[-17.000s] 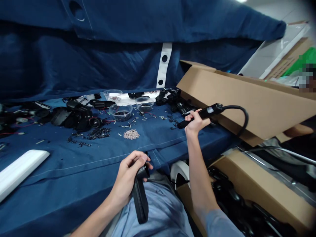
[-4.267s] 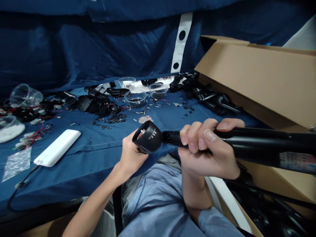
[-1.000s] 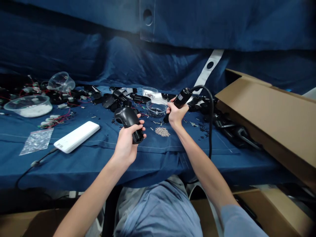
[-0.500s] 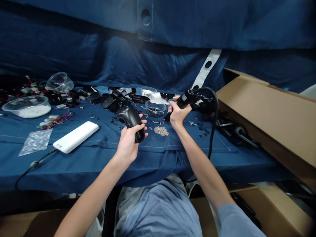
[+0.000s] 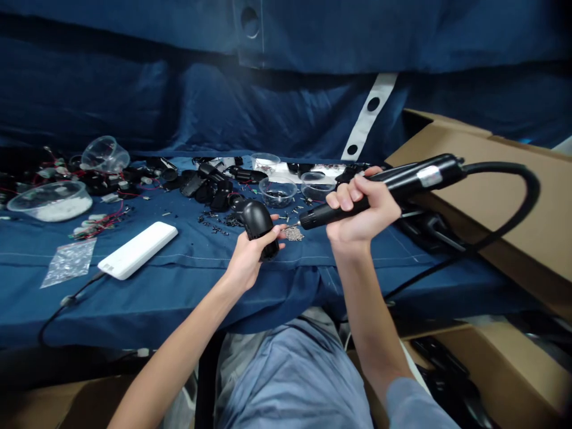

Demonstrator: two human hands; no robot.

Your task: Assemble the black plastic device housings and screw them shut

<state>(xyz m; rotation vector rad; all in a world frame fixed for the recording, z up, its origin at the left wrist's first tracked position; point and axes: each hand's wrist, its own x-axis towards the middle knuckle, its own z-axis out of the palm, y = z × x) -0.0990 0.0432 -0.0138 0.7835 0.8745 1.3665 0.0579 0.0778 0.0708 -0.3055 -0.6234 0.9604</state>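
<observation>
My left hand (image 5: 248, 257) is closed around a black handheld scanner body (image 5: 258, 221), held over the front of the blue cloth-covered table (image 5: 179, 280). My right hand (image 5: 363, 210) grips a black corded electric screwdriver (image 5: 393, 186), lying nearly level with its thin bit pointing left at the scanner body. The bit tip is right beside the scanner; I cannot tell if it touches. The screwdriver's thick black cable (image 5: 504, 217) loops right and down. A small pile of silver screws (image 5: 294, 234) lies just behind the bit.
Clear plastic bowls (image 5: 277, 190) and black parts (image 5: 210, 185) lie at the table's back. A white flat device (image 5: 137, 250), a plastic bag (image 5: 68, 263) and a bowl of white bits (image 5: 47, 201) are at the left. An open cardboard box (image 5: 491, 190) stands at the right.
My right hand has drawn the screwdriver back from the table toward me and levelled it, bit toward the scanner body. My left hand shifted slightly right with the scanner body.
</observation>
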